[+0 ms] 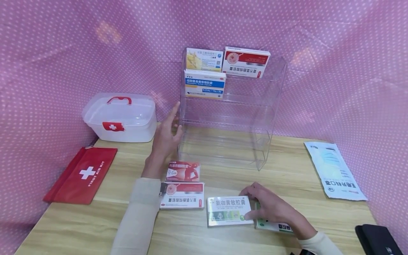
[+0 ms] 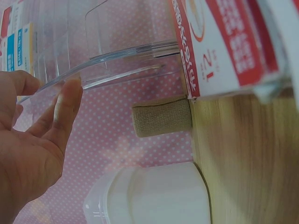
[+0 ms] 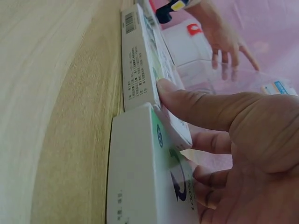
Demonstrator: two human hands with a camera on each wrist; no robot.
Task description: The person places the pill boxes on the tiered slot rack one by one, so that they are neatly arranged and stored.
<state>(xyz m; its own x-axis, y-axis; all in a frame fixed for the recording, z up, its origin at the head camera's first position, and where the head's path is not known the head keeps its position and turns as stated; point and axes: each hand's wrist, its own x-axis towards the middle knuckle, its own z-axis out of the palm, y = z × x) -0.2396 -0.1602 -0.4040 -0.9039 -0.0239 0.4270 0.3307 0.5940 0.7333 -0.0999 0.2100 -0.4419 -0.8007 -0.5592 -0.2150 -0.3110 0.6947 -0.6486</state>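
Observation:
My left hand (image 1: 165, 139) is at the left side of the clear acrylic display rack (image 1: 223, 143), fingers extended along its edge. In the left wrist view, the fingertips (image 2: 71, 88) meet the rack's clear side panel. With thumb and fingers, my right hand (image 1: 270, 204) grips the right end of a white-and-green capsule box (image 1: 225, 211) on the table. The thumb (image 3: 175, 95) lies on its printed face in the right wrist view. Another green-and-white medicine box (image 1: 272, 226) lies under the right hand, partly hidden by it.
A red-and-white medicine box (image 1: 185, 196) and a pink one (image 1: 188, 171) lie before the rack. Three boxes, including a blue-and-white one (image 1: 204, 84), fill its upper left. Around stand a first-aid box (image 1: 134, 129), red pouch (image 1: 86, 177), mask packet (image 1: 334, 170), bandage roll (image 2: 161, 116) and black object (image 1: 379, 239).

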